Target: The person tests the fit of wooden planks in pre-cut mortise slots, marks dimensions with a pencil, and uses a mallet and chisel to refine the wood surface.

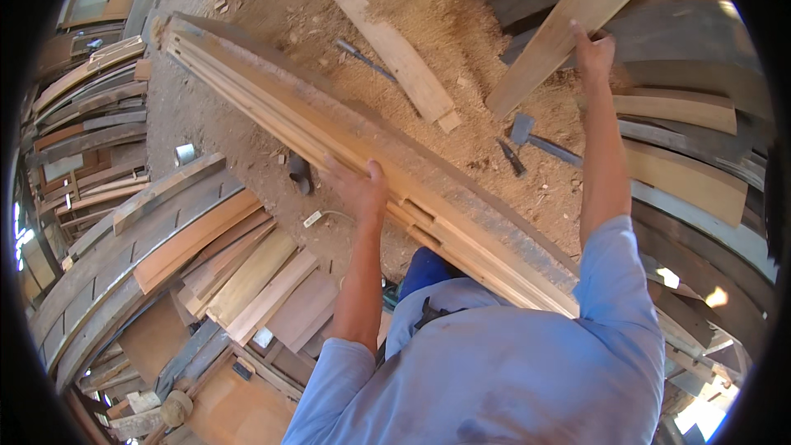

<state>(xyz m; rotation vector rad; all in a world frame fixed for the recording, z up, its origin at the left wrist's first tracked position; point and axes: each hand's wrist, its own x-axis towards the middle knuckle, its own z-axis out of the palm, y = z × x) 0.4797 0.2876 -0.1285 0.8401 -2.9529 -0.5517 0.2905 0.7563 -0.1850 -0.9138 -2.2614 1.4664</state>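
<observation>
My left hand [360, 189] grips the near edge of a long grooved wooden rail [280, 119], its thumb up and its fingers partly hidden and blurred. Two mortise slots show in the rail just right of that hand. The rail lies slantwise along a long, dusty work beam [486, 185]. At the far right, my right hand [595, 53] is closed on the edge of a broad pale board [568, 25], held tilted. The board's lower end hangs over the sawdust, close to a hammer [527, 130]; whether it touches the ground I cannot tell.
Sawdust and shavings cover the ground beyond the beam, with a notched plank [404, 66], a chisel-like tool [362, 59] and a small dark tool [511, 158]. Stacked boards [255, 280] lie at near left, more planks [684, 177] at right. A tin [184, 154] stands left.
</observation>
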